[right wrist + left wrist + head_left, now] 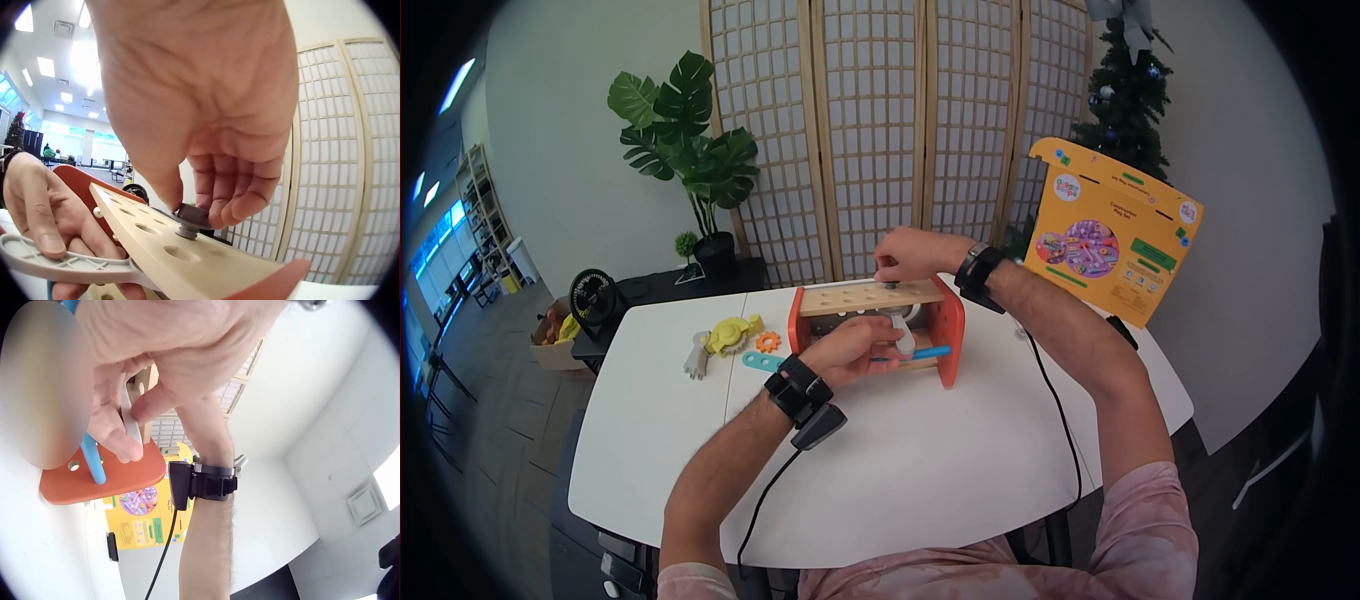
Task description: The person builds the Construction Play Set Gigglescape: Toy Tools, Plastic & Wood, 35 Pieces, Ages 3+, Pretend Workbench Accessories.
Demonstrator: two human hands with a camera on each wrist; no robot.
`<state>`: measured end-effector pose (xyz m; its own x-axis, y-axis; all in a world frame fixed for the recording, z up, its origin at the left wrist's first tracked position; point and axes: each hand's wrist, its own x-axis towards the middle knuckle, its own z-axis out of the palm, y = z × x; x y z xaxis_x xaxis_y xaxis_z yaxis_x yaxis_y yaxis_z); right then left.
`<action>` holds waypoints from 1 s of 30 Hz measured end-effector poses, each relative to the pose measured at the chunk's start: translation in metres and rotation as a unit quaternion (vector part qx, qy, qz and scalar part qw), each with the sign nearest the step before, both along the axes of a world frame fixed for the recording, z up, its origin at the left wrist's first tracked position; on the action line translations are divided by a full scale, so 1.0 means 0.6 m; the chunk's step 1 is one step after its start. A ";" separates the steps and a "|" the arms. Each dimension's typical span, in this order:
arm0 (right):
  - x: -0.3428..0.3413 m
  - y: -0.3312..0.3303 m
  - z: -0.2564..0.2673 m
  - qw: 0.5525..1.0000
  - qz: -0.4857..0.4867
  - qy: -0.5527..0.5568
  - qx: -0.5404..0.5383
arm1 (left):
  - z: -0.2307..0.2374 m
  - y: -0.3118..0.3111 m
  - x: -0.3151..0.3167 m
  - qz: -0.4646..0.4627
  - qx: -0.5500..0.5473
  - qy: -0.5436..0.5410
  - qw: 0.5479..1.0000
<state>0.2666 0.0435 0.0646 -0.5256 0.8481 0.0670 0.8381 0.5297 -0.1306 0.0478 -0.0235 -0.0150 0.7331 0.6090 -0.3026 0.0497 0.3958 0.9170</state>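
A toy workbench with a wooden top board [206, 275] full of holes and red side panels [946, 335] stands on the white table. Above that board my right hand [915, 255] pinches a dark grey plastic screw [190, 215] between thumb and fingers; its ringed shank stands at the board's surface. In front of the bench, my left hand [850, 350] holds a light grey plastic tool [69, 265] with a ribbed face, thumb on top and fingers beneath. The tool's far end is hidden behind the board. A blue rod [932, 352] runs by the left fingers to the right panel.
Left of the bench lie a yellow toy piece [735, 335], a grey forked piece [697, 357], an orange gear [769, 342] and a teal strip with holes [760, 361]. A yellow box [1115, 235] stands at the back right. Cables [1055, 400] trail from both wrists.
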 end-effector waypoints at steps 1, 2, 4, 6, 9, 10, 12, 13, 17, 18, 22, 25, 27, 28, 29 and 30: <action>-0.001 -0.003 0.004 1.000 0.000 0.000 0.000 | 0.002 -0.002 0.000 0.000 0.000 0.000 1.000; 0.000 -0.006 0.009 1.000 0.013 -0.009 -0.006 | 0.004 -0.004 0.000 0.005 -0.003 -0.001 1.000; 0.000 -0.006 0.014 0.999 0.027 -0.019 -0.013 | 0.003 -0.004 -0.001 0.010 -0.007 -0.003 1.000; 0.003 -0.001 0.015 0.998 0.045 -0.028 -0.025 | 0.001 -0.002 -0.002 0.010 -0.044 -0.055 0.997; -0.002 -0.011 0.019 0.999 0.006 -0.045 -0.024 | 0.000 -0.004 -0.002 0.017 -0.069 -0.096 0.993; -0.002 -0.009 0.017 0.999 0.006 -0.045 -0.024 | -0.001 -0.004 -0.002 0.017 -0.069 -0.096 0.993; -0.003 -0.005 0.011 0.998 0.000 -0.058 -0.011 | -0.002 -0.003 -0.002 0.016 -0.073 -0.107 0.991; -0.003 -0.001 0.006 0.998 0.001 -0.058 -0.010 | -0.003 -0.003 -0.002 0.016 -0.073 -0.107 0.991; -0.004 0.000 0.002 0.997 -0.019 -0.076 -0.004 | -0.003 -0.006 -0.001 0.018 -0.073 -0.111 0.991; -0.005 -0.003 0.004 0.996 -0.028 -0.081 -0.008 | -0.002 -0.007 -0.001 0.019 -0.070 -0.110 0.991; -0.001 0.011 -0.006 0.996 -0.015 -0.087 -0.010 | -0.001 -0.010 -0.002 0.018 -0.071 -0.121 0.990; -0.003 0.016 -0.006 0.993 -0.016 -0.115 -0.015 | -0.002 -0.009 -0.003 0.017 -0.072 -0.124 0.990; -0.007 0.003 0.007 0.991 -0.055 -0.106 -0.060 | -0.008 -0.004 -0.004 0.007 -0.072 -0.139 0.988; -0.008 -0.001 0.011 0.991 -0.055 -0.106 -0.060 | -0.010 -0.003 -0.004 0.007 -0.072 -0.139 0.988; -0.008 -0.006 0.014 0.990 -0.073 -0.101 -0.067 | -0.011 -0.002 -0.005 0.002 -0.072 -0.145 0.987; -0.010 -0.010 0.017 0.988 -0.092 -0.096 -0.074 | -0.012 0.000 -0.005 -0.003 -0.072 -0.150 0.986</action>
